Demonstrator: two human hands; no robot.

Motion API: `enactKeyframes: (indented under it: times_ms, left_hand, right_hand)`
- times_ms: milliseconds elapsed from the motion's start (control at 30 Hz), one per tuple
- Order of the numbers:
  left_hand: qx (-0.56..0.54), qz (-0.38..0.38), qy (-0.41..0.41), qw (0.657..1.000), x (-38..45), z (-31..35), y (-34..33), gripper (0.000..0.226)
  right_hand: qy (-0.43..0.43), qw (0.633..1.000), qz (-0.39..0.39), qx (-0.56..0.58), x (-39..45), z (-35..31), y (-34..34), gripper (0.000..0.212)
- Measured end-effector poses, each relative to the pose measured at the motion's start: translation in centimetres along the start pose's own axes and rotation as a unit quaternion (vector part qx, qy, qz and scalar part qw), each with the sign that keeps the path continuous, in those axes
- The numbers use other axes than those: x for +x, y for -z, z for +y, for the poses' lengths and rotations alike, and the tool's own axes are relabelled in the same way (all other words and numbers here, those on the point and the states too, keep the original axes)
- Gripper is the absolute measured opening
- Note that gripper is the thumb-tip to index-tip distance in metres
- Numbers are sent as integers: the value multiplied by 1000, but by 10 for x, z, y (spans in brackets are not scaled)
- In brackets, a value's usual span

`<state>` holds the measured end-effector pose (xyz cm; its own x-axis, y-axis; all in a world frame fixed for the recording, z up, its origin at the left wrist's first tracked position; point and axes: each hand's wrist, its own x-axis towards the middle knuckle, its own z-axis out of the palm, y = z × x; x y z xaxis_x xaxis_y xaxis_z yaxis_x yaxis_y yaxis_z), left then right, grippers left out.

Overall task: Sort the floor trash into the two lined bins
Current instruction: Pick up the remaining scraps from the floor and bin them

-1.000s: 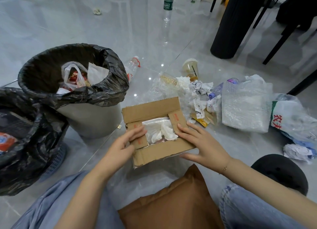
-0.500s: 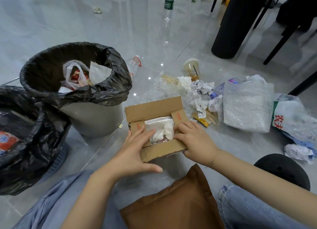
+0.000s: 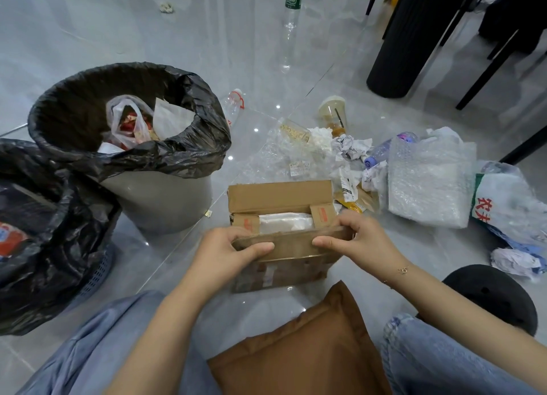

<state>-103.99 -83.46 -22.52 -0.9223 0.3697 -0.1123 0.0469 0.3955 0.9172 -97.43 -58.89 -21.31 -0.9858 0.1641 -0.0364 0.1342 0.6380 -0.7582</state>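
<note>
Fingers of left hand (image 3: 228, 254) and right hand (image 3: 359, 240) pinch brown cardboard box (image 3: 281, 217) near flap; long axis crosswise, black-lined grey bin (image 3: 165, 199) to my left.

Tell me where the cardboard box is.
Head view, centre: the cardboard box sits on the floor before the person, gripped by both hands, right of the grey bin.

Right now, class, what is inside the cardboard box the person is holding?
Inside the cardboard box, clear crumpled plastic shows. Anything beneath it is hidden, and the near flap, held by both hands, covers the rest.
</note>
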Motion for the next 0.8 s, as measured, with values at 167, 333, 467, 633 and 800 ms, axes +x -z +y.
enactKeyframes:
  times_ms: [167, 333, 467, 633, 800]
  left_hand:
    - [-26, 152, -31, 988, 8, -9, -12, 44]
    - [-203, 27, 109, 973, 24, -32, -7, 115]
    - [-243, -3, 50, 969, 29, -28, -6, 71]
    - [-46, 13, -96, 994, 21, -32, -3, 37]
    - [266, 40, -197, 943, 15, -26, -2, 55]
  right_hand:
    - [-129, 982, 0, 139, 25, 2, -9, 95]
    - [-156, 942, -132, 265, 53, 20, -13, 128]
    - [-118, 952, -96, 267, 46, 26, -15, 102]
    - [16, 985, 90, 148, 15, 29, -27, 48]
    - [181, 976, 77, -90, 5, 43, -27, 48]
